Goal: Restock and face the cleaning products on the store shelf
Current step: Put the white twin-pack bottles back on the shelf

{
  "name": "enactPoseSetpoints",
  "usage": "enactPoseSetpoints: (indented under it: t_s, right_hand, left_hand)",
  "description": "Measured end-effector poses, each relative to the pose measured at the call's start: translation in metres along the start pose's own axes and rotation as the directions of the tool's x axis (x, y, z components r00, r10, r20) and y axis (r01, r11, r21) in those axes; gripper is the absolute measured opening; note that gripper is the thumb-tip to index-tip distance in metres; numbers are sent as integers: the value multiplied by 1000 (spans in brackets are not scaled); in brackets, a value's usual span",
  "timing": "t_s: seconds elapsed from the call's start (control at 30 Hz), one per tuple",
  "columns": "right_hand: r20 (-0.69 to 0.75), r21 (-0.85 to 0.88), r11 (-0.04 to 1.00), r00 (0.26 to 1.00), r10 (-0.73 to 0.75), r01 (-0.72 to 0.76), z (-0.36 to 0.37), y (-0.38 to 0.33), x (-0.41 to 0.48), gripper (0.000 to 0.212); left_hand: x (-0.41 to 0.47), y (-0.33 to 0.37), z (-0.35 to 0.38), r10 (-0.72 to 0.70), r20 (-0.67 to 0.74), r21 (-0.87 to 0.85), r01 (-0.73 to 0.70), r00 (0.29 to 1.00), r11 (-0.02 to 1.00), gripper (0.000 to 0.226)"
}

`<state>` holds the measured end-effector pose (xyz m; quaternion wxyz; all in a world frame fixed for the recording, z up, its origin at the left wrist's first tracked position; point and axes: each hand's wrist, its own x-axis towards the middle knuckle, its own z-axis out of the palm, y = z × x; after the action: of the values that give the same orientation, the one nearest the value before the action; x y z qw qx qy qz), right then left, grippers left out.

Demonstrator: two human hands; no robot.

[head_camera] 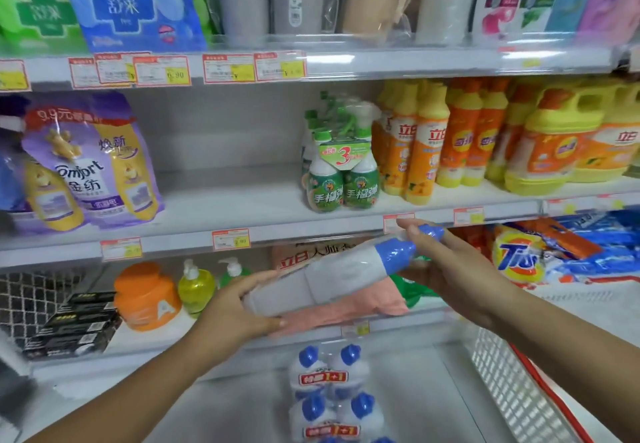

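I hold a shrink-wrapped pack of white bottles with blue caps (332, 278) lying on its side, base to the left and caps to the upper right, in front of the shelves. My left hand (239, 307) grips its base end. My right hand (453, 269) grips the cap end, fingers curled over the caps. Below, two more twin packs of the same bottles (329, 394) with red "1+1" labels stand upright. The middle shelf (225, 203) has a wide bare stretch between purple Comfort pouches (93, 162) and a green spray-bottle pack (341, 172).
Orange and yellow detergent bottles (450, 138) fill the middle shelf's right side. On the lower shelf sit an orange tub (145, 297), yellow-green pump bottles (195, 287), black boxes (76, 325) and Tide bags (526, 255). A white perforated basket wall with a red edge (519, 390) stands at lower right.
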<state>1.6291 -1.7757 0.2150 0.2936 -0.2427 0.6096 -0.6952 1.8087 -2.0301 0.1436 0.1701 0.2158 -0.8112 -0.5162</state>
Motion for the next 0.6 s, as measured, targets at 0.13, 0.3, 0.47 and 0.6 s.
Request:
enactPoseSetpoints:
  t_s: [0.13,0.3,0.47,0.6]
  right_hand:
    - [-26,138,990,999,40,-36,-5,5,0,44]
    - [-31,192,980,998,56,-49,-8,4,2,55]
    - [-66,182,983,997,38,-26,-6,2,2,46]
    - [-43,187,982,998,50,-41,-3,0,-1,46]
  left_hand:
    - [-9,-5,0,0,72,23,-2,997,1000,82]
    - [-12,-5,5,41,19,57,-42,999,998,88]
    - [-14,3,5,122,-42,84,-118,992,989,81]
    - [-17,6,4,141,-53,106,-135,989,985,80]
